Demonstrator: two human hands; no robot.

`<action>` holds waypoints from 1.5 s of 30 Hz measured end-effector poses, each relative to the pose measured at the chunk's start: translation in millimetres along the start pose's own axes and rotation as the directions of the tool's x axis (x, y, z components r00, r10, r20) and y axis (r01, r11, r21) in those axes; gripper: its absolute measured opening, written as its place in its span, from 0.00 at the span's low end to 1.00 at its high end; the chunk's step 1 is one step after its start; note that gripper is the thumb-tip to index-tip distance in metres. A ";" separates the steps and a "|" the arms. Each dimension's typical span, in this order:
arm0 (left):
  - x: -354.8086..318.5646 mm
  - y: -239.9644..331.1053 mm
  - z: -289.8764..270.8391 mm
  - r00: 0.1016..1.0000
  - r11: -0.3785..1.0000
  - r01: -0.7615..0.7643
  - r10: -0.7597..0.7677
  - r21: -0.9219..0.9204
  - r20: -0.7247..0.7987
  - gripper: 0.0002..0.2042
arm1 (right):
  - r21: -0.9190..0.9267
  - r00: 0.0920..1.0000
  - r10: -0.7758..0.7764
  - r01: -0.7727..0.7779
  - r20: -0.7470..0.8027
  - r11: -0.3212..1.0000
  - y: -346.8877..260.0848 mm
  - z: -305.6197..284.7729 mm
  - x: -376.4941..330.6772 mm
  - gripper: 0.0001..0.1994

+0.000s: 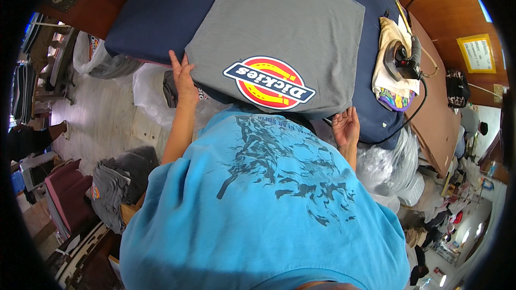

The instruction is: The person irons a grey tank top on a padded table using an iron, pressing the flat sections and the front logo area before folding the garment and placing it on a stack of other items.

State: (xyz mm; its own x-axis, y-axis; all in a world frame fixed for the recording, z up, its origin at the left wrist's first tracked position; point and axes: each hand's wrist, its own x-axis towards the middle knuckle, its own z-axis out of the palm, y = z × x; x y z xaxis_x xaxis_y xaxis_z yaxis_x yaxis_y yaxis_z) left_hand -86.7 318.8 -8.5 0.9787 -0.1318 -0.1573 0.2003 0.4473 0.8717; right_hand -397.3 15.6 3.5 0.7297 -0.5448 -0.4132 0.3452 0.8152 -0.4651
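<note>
A grey T-shirt (290, 27) with a round red, yellow and blue print lies spread out on a board covered in dark blue cloth (156, 16). Its printed end is nearest me. At the shirt's near left corner is my left hand (184, 80), fingers spread, the fingertips by the fabric's edge. My right hand (346, 127) is at the near right corner, palm turned up and fingers stretched out just below the hem. Whether its fingertips touch the cloth I cannot tell. Neither hand grips anything that shows.
An iron (400, 62) with a black cord rests to the right on a folded cream cloth (386, 35). Clear plastic bags (384, 169) bulge below the board's right end. More grey garments (113, 182) are piled at left behind me. A person's leg (56, 130) shows at far left.
</note>
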 end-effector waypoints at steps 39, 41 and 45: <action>26.8 -16.8 16.2 0.595 -0.362 -0.762 -0.065 0.536 0.801 0.25 | -0.561 0.701 -0.295 0.179 0.649 -0.808 61.1 61.9 50.8 0.24; 54.2 -0.5 9.8 0.716 -0.429 -0.653 -0.081 0.624 0.694 0.25 | -0.436 0.835 -0.212 0.036 0.507 -0.899 48.7 56.7 57.5 0.25; 99.5 11.7 5.3 0.818 -0.419 -0.479 0.105 0.772 0.565 0.24 | -0.672 0.778 -0.602 -0.351 0.178 -0.652 1.4 39.9 77.0 0.26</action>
State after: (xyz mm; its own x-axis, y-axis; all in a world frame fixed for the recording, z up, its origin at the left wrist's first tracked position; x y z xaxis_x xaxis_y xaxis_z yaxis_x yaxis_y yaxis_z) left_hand 12.7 306.2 -11.5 0.7969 -0.5606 0.2253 -0.5869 -0.8068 0.0685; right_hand -317.0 -17.3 2.3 0.4646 -0.8801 0.0977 -0.8780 -0.4722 -0.0780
